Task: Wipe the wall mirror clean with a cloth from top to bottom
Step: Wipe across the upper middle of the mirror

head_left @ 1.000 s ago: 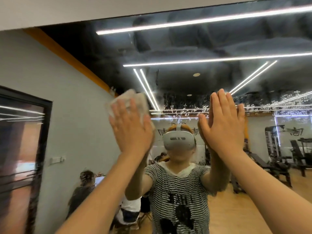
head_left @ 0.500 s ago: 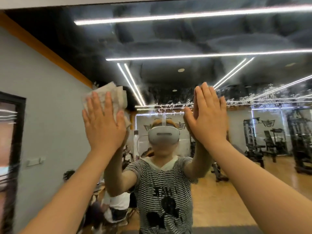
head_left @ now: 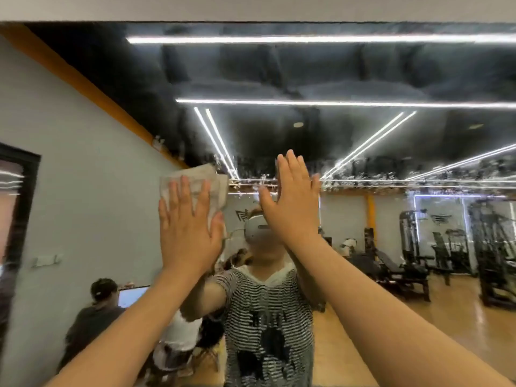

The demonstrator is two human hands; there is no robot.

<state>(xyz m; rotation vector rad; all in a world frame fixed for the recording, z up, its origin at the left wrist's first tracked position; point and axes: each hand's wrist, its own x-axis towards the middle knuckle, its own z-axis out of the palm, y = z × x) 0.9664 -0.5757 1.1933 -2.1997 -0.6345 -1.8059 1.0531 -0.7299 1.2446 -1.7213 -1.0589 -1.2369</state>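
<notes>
The wall mirror (head_left: 349, 74) fills nearly the whole view and reflects a gym. A band of white droplets and smears runs across the glass at about hand height. My left hand (head_left: 188, 227) presses a folded whitish cloth (head_left: 195, 177) flat against the mirror, fingers straight and spread. Only the cloth's upper part shows above my fingertips. My right hand (head_left: 290, 199) lies flat on the glass just to the right, fingers straight and together, holding nothing.
The mirror's top edge meets a pale wall strip (head_left: 251, 8) overhead. In the reflection are myself in a striped shirt, seated people at lower left and gym machines at right.
My left hand with the cloth slid left across the glass and has now come back right and lower, close beside my right hand. The view has tilted upward, showing the mirror's top edge.
</notes>
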